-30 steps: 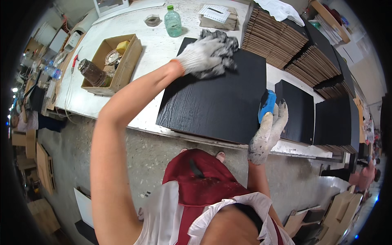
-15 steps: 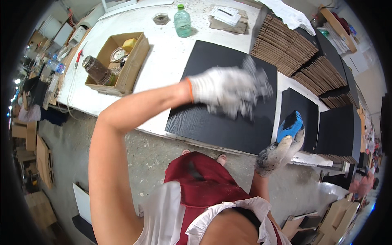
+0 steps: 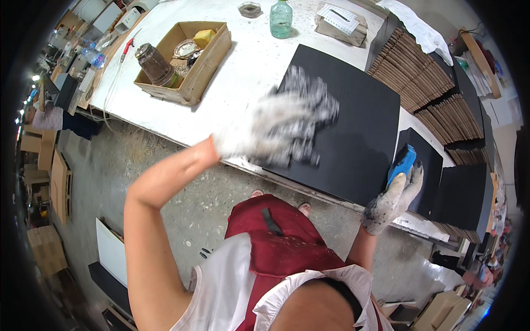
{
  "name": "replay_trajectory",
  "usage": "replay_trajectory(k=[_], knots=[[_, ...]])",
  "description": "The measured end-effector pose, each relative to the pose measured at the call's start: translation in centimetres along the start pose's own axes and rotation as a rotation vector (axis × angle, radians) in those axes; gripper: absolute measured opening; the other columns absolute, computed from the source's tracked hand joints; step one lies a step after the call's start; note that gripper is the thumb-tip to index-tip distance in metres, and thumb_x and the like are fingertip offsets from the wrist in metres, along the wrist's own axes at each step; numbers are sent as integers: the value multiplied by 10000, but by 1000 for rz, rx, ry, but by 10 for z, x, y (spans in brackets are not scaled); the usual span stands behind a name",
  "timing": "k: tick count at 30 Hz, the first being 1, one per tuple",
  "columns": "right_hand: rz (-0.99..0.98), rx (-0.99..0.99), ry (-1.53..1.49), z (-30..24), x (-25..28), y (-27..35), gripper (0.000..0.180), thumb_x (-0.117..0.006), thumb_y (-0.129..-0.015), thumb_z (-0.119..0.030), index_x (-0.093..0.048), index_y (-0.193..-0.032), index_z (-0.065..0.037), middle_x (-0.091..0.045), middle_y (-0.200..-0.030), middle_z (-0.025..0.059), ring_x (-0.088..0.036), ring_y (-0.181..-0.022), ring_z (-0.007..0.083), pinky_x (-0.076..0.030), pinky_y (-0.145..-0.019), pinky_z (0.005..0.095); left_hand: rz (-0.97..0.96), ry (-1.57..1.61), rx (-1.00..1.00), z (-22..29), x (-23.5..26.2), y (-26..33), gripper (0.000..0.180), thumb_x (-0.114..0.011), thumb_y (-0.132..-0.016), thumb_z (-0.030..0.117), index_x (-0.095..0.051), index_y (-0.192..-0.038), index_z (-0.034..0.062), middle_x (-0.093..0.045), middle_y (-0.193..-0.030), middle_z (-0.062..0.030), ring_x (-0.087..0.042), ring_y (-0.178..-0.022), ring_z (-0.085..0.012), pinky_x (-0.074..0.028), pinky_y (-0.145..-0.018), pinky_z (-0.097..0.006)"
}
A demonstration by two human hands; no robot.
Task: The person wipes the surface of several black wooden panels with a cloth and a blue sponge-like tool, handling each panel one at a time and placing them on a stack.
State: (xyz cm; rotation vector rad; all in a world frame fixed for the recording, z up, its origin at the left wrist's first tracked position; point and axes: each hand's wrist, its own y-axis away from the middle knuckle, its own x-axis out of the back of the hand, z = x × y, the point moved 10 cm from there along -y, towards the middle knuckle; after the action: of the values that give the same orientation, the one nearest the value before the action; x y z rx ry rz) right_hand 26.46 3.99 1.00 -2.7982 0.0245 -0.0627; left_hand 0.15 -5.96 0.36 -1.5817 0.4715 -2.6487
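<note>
A flat black board lies on the white worktable. On its left part, my left hand, in a white glove, presses a crumpled grey-and-white cloth; both are smeared by motion. To the right, my right hand, its glove stained dark, grips a blue sponge-like block. In this moment the block is above a smaller black panel beside the big board.
Stacked black-faced panels line the table's right side. A cardboard box holding a dirty jar and a yellow sponge stands on the left. Farther back are a green bottle and a glass ashtray-like dish.
My left hand with the cloth has swept left across the board. My right hand still holds the blue block, and the whole view has shifted slightly.
</note>
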Motion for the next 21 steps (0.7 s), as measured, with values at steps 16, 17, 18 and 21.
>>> replay_trajectory(k=[16,17,18,21], knots=[[-228,-70,-160,6,-5,-25,570,-476,-976,-315,-372,-1357,96,-517,-1271,184,-529,-1144,267,-431,-978,358,254,184,-259,130,-29,-10,579,-646,-679,90,-574,-1254,115,-584,-1190,-119,-511,-1188,-304,-410,-1029,-391],[-327,-61,-208,-10,-16,-28,582,-499,-958,-317,-392,-1341,108,-541,-1239,186,-553,-1120,275,-450,-961,370,221,101,-300,137,-42,-9,569,-652,-678,101,-584,-1241,143,-584,-1181,-110,-515,-1182,-309,-411,-1029,-418],[-428,11,-118,-28,-28,-31,566,-532,-933,-298,-422,-1336,82,-543,-1242,181,-554,-1121,268,-455,-956,370,222,112,-288,134,-50,-10,569,-652,-678,101,-584,-1241,143,-584,-1181,-110,-515,-1182,-309,-411,-1029,-418],[-818,185,440,-73,-91,-8,528,-616,-845,-198,-502,-1324,-5,-549,-1252,185,-557,-1129,278,-446,-970,369,364,161,-301,130,-52,2,523,-646,-707,153,-585,-1226,183,-590,-1163,-104,-559,-1113,-314,-442,-982,-477]])
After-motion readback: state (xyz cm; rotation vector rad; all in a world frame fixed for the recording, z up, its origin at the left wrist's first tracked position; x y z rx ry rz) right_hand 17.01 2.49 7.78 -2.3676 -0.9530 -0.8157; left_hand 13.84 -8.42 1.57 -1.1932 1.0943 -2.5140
